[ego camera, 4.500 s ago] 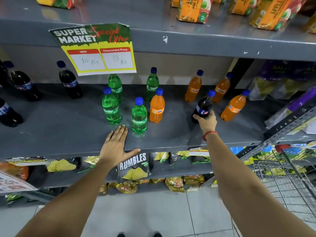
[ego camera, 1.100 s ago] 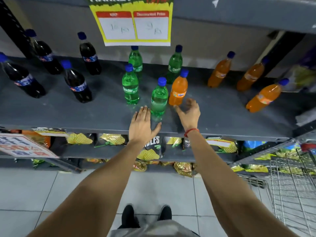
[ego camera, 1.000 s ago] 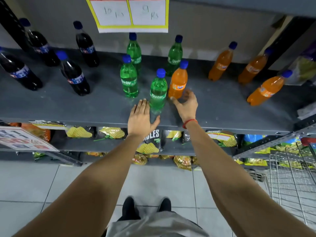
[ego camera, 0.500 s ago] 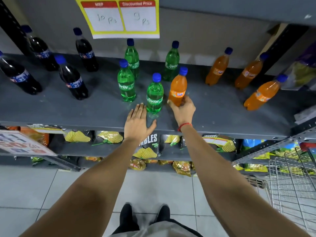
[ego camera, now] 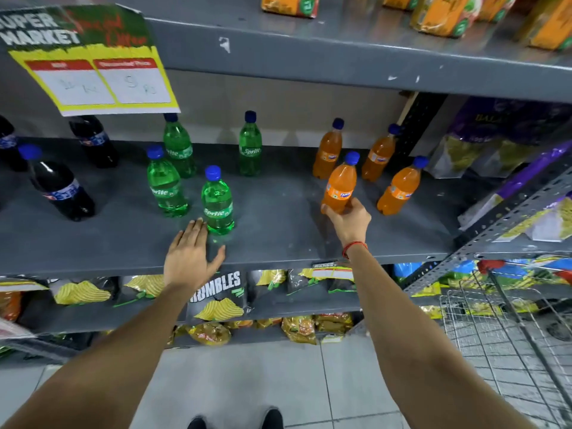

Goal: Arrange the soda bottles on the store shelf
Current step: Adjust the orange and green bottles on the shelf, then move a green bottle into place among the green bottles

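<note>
Now that our right hand (ego camera: 348, 218) has carried the orange bottle (ego camera: 339, 187) from the green bottles (ego camera: 216, 201) to its orange group, fingers gripping it, colours are sorted; our left hand (ego camera: 188, 258) rests flat.

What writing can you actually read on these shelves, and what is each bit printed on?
"SUPER MARKET" (first letter cut off): offer sign.
"9": sign's right price box; its red headers and left price are blurred.
"Sprite": green bottle by the left hand, and the three other green bottles.
"FANTA": orange bottle in the right hand.
"RUMBLES" (first letter hidden): chip bag.
Cola labels and juice cartons: unreadable.
</note>
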The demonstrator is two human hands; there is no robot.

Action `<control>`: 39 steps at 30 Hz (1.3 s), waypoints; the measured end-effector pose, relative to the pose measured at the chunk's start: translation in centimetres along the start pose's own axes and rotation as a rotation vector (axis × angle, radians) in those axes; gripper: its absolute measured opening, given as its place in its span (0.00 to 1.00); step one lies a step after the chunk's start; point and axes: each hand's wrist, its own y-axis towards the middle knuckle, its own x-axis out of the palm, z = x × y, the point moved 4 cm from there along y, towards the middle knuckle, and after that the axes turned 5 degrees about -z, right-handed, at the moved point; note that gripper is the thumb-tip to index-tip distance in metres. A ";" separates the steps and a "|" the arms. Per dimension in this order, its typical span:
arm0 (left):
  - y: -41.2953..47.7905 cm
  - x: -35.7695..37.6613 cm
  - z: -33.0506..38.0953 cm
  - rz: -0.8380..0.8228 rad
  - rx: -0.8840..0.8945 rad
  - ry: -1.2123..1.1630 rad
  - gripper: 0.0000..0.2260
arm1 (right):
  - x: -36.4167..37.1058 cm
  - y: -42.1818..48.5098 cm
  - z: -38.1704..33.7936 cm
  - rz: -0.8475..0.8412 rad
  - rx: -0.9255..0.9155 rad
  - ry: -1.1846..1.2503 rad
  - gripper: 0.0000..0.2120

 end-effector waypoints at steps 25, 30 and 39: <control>-0.2 0.0 0.6 0.026 -0.033 -0.028 0.32 | 0.7 1.0 2.4 0.040 0.064 -0.054 0.26; -0.5 0.0 0.8 0.012 -0.032 -0.037 0.33 | 0.9 1.0 2.7 0.050 0.086 -0.060 0.24; -0.1 -0.3 0.8 -0.041 -0.041 -0.024 0.34 | 0.9 -0.6 1.9 0.213 0.122 0.032 0.36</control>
